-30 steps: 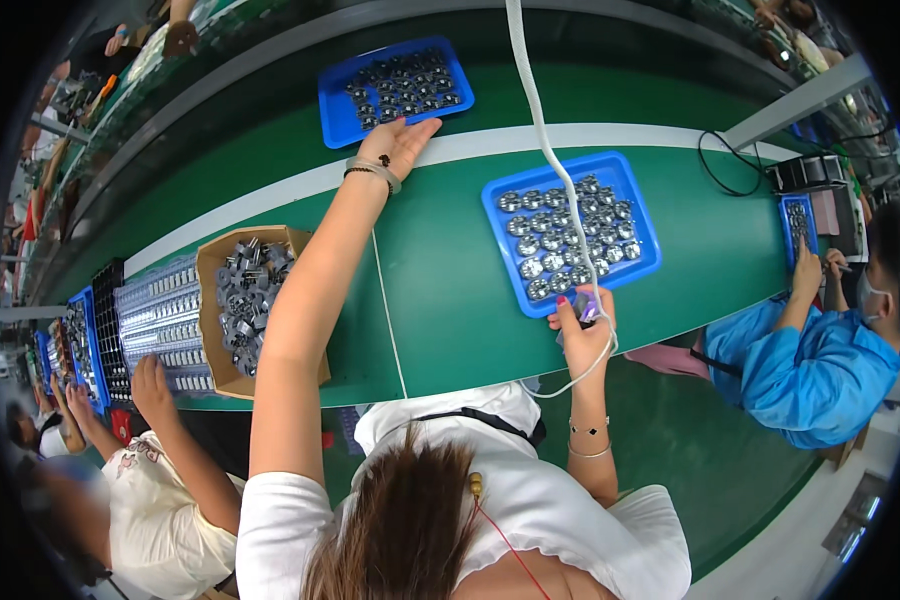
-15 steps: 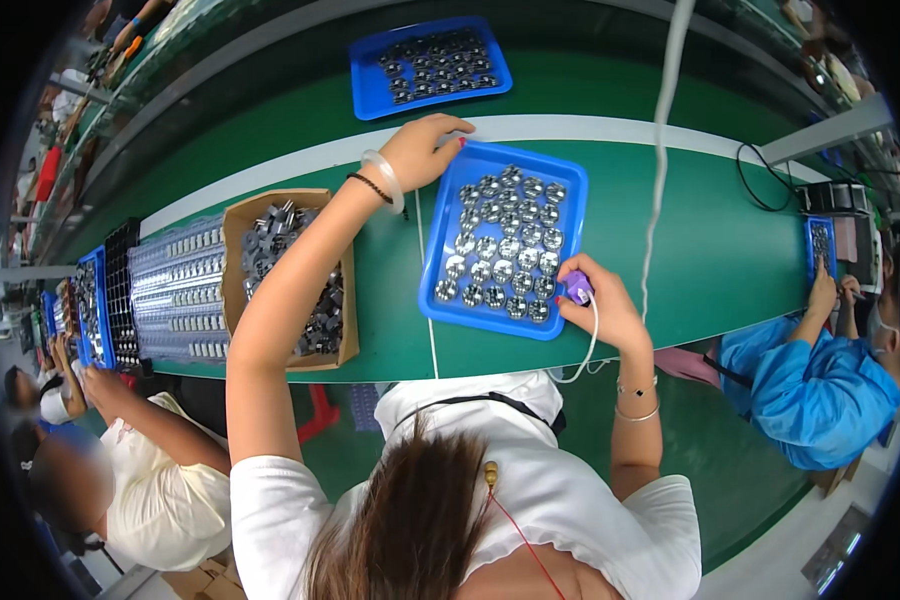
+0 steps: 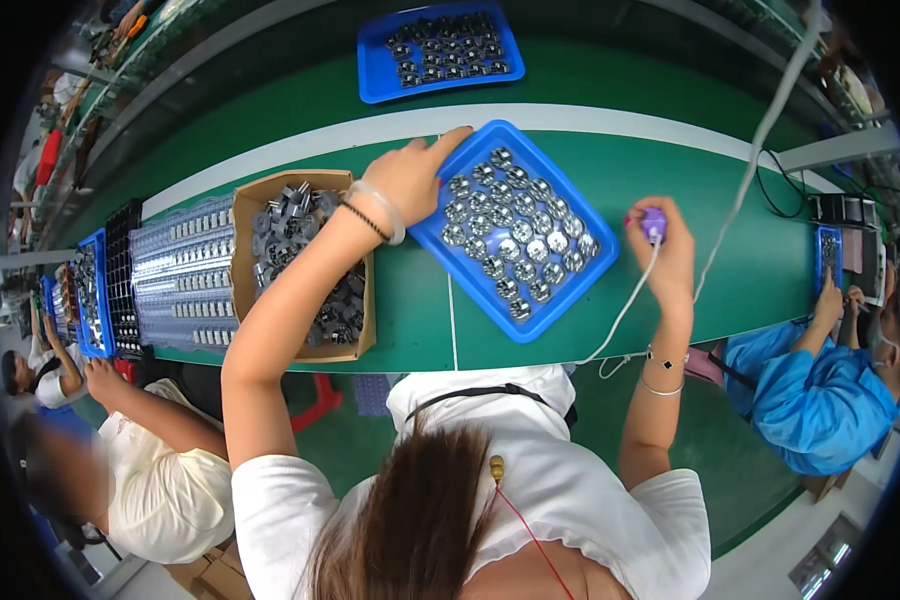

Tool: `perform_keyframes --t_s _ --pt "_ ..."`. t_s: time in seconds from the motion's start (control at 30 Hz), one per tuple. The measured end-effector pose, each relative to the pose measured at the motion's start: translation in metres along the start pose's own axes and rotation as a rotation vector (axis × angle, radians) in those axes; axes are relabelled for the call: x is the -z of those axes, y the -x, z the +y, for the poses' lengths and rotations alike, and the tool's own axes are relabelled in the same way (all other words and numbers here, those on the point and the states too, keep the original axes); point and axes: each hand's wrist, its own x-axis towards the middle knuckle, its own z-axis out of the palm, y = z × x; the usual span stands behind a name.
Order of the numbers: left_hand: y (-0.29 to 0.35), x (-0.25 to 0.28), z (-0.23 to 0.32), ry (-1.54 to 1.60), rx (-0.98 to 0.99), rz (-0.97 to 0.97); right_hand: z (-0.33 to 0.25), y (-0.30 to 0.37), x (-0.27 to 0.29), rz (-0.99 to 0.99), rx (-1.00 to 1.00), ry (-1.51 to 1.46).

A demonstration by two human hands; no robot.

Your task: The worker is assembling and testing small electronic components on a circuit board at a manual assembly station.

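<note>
A blue plastic tray (image 3: 467, 288) lies askew on the green bench in front of me, holding rows of round shiny metal parts (image 3: 522, 231). My left hand (image 3: 410, 178) grips the tray at its far left corner, thumb side against the rim and one finger reaching along it. Clear of the tray's right side, my right hand (image 3: 668, 245) is closed around a small purple block (image 3: 654, 222). A white cable (image 3: 622, 318) runs from that block down to the bench's near edge. What the purple block is cannot be made out.
Left of the tray stands an open cardboard box (image 3: 368, 310) of grey plug-like parts, beside stacked clear plastic trays (image 3: 185, 275). Another blue tray (image 3: 373, 75) of metal parts sits beyond the white strip. A thick white cord (image 3: 770, 120) hangs at right. Co-workers sit on both sides.
The tray has turned, its near end swinging to the right. My right hand has moved right and away from the tray, still holding the purple block. The left hand stays at the tray's rim.
</note>
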Motion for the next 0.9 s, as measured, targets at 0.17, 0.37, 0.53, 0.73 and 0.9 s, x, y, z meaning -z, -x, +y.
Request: perform_keyframes --t_s 0.17,0.37,0.53,0.73,0.9 --pt "0.039 0.003 0.02 0.006 0.071 -0.224 0.006 0.017 -0.003 0.022 -0.227 -0.187" --pt "0.077 -0.004 0.046 0.003 0.121 -0.33 0.004 0.026 -0.025 -0.058 -0.205 -0.238" --pt "0.093 0.013 0.047 0.091 0.137 -0.341 0.0 0.021 -0.025 -0.105 -0.213 -0.212" --pt "0.063 -0.002 0.016 0.033 -0.225 0.188 -0.002 0.023 -0.025 -0.091 -0.194 -0.201" --pt "0.056 -0.016 0.008 -0.086 -0.252 0.12 -0.003 0.029 -0.025 -0.135 -0.228 -0.226"
